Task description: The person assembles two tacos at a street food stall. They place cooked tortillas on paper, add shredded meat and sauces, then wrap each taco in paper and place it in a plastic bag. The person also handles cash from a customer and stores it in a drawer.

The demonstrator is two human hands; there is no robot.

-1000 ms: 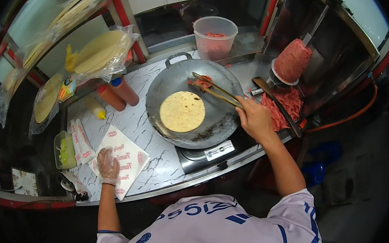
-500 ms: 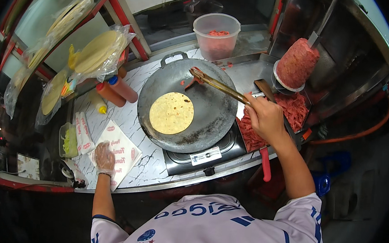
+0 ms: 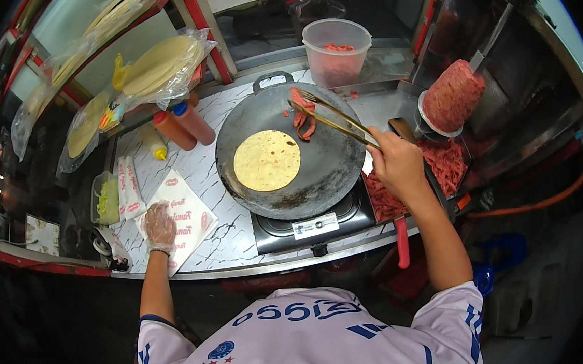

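My right hand (image 3: 397, 164) grips a pair of metal tongs (image 3: 340, 123) that reach over the dark round griddle pan (image 3: 317, 198). The tongs' tips stand apart around reddish meat strips (image 3: 303, 123) near the pan's far side; whether they touch the meat I cannot tell. A browned-spotted flatbread (image 3: 267, 161) lies flat on the pan's left half. My left hand (image 3: 159, 223), in a clear plastic glove, rests with fingers outstretched on printed white wrapping paper (image 3: 192, 222) on the counter.
Under the pan stands a black gas stove (image 3: 273, 235). Right of it, a tray holds shaved meat (image 3: 447, 165) and a red-handled tool (image 3: 401, 244); behind rises a meat cone (image 3: 454, 97). A plastic tub (image 3: 336, 55), sauce bottles (image 3: 174, 130) and bagged flatbreads (image 3: 163, 69) stand around.
The tongs have spread apart, and more meat strips now show at their tips. The whole view has shifted slightly. My left hand stays on the paper.
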